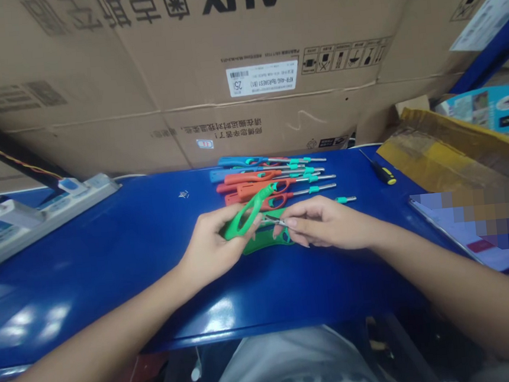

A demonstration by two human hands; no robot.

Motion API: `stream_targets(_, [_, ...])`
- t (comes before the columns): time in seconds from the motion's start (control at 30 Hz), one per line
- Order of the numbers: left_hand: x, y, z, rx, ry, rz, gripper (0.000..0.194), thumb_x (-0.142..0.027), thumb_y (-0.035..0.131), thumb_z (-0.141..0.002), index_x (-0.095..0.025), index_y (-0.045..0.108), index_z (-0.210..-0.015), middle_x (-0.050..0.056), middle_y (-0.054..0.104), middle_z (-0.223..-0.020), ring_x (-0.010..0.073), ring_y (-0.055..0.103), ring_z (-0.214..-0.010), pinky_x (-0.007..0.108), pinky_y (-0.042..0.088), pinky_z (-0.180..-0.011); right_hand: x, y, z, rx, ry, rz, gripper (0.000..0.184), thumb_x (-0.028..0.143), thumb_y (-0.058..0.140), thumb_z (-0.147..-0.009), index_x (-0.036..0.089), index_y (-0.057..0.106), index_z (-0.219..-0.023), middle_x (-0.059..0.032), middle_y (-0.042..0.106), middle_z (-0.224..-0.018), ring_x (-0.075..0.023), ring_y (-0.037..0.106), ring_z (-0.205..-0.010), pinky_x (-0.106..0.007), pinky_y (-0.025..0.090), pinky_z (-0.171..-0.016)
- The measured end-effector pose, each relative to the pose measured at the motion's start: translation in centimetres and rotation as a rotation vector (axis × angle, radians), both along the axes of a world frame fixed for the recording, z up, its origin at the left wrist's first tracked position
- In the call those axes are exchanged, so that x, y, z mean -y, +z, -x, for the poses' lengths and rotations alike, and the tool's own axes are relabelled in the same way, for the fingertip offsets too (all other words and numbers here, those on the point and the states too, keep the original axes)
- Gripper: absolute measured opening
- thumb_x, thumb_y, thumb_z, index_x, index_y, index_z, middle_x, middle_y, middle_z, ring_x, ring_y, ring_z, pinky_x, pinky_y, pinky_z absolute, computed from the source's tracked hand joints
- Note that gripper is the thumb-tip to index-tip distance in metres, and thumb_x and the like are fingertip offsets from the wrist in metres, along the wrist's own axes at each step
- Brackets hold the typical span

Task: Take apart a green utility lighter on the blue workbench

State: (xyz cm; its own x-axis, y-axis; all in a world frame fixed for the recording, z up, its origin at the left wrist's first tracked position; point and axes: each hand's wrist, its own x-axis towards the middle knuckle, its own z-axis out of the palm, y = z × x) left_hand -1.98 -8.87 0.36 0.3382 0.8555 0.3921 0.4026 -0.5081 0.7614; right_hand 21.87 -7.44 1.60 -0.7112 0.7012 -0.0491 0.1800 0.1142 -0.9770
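Two risks at frame centre: a tiny metal part (274, 220) held in a pinch, and a loose heap of lighters (271, 177) close behind it.
The left hand (208, 248) curls closed around a green handle (243, 219), while the right hand (328, 223) pinches the metal part between thumb and fingertips, just beside the handle. A green piece (265, 242) lies under both hands on the blue table (114, 322). A slackened pinch could drop the part among the lighters or under the hands, where it would be hard to find. Too much force could bend it or make it spring loose. A bumped wrist could scatter the heap toward the screwdriver (382, 172) at right, and the table's near edge lies open to anything that rolls.
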Motion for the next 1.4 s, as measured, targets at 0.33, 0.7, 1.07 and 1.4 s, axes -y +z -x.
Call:
stream_targets(0.33, [-0.5, 0.3, 0.2, -0.069, -0.010, 0.020, 0.011, -0.023, 0.068, -0.087, -0.013, 0.071, -0.083, -0.001, 0.070, -0.077, 0.0102, 0.058, -0.063, 0.019, 0.044, -0.058, -0.1, 0.5, -0.1, 0.065, -0.015, -0.066, 0.030, 0.040, 0.053, -0.098, 0.014, 0.060, -0.083, 0.0040, 0.054, -0.061, -0.0059, 0.041, -0.050, -0.021, 0.032, -0.049])
stream_targets(0.7, [-0.7, 0.2, 0.4, -0.146, 0.010, -0.133, 0.009, -0.020, 0.068, -0.087, -0.013, 0.072, -0.086, -0.001, 0.070, -0.076, 0.0095, 0.058, -0.063, 0.019, 0.044, -0.059, -0.3, 0.6, 0.0, 0.131, -0.024, -0.087, 0.032, 0.045, 0.056, -0.096, 0.016, 0.061, -0.083, 0.0014, 0.059, -0.066, -0.0101, 0.051, -0.060, -0.024, 0.041, -0.061])
stream_targets(1.07, [-0.3, 0.2, 0.7, -0.180, -0.074, -0.217, 0.016, -0.011, 0.066, -0.084, -0.015, 0.073, -0.098, 0.003, 0.071, -0.085, 0.0121, 0.060, -0.068, 0.022, 0.048, -0.066, -0.1, 0.7, -0.1, 0.165, 0.008, -0.195, 0.040, 0.050, 0.052, -0.097, 0.017, 0.060, -0.077, 0.0005, 0.058, -0.067, -0.0112, 0.051, -0.062, -0.024, 0.041, -0.060])
stream_targets(1.4, [-0.1, 1.1, 0.7, -0.178, -0.105, -0.211, 0.020, -0.006, 0.059, -0.079, -0.015, 0.072, -0.091, 0.002, 0.066, -0.075, 0.0132, 0.058, -0.066, 0.023, 0.046, -0.063, -0.3, -0.2, -0.2, 0.143, -0.037, -0.176, 0.029, 0.041, 0.056, -0.096, 0.016, 0.064, -0.085, -0.0053, 0.070, -0.086, -0.0143, 0.059, -0.072, -0.027, 0.046, -0.067])
